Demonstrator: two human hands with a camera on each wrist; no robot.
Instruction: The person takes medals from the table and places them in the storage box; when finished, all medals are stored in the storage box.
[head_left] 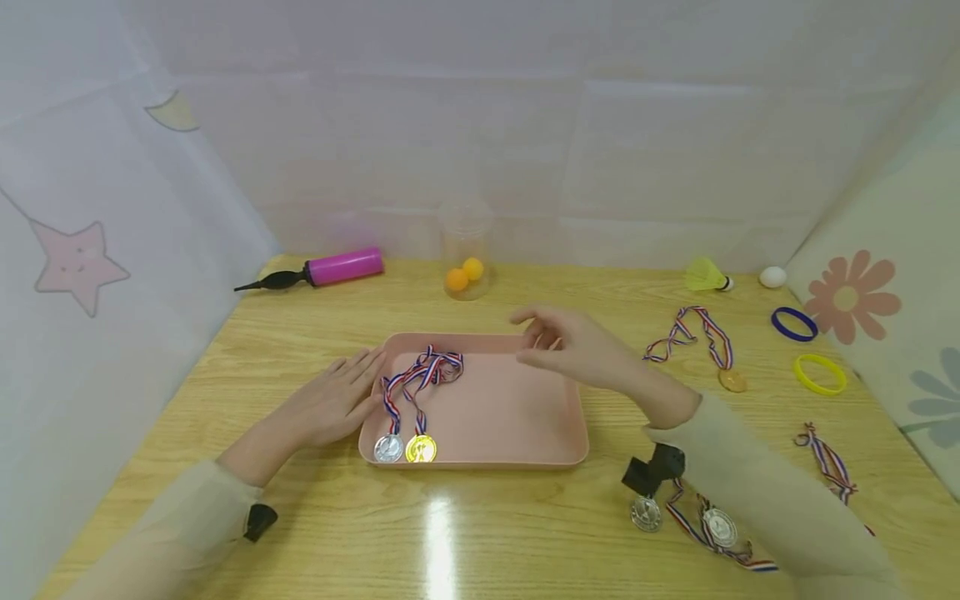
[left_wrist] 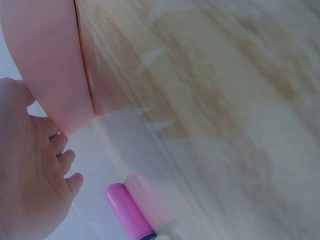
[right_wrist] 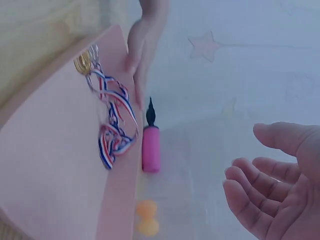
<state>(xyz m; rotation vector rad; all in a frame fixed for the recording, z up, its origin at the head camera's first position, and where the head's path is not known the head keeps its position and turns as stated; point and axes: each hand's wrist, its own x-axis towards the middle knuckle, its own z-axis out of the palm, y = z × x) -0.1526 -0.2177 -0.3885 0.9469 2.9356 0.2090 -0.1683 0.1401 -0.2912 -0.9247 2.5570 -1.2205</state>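
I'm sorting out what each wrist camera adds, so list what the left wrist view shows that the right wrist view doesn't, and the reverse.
Only left wrist: the outer wall of the pink tray and the tabletop reflection of the balloon pump.

Only right wrist: the right hand, two orange table tennis balls, a gold medal, striped ribbons and a star print.

Both: left hand, tray, pump.

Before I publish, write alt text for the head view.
A person's left hand lies at the left edge of a pink tray holding a silver medal and gold medal; the empty right hand hovers near the far right corner. More medals lie to the right; a pump and clear jar with two balls sit behind.
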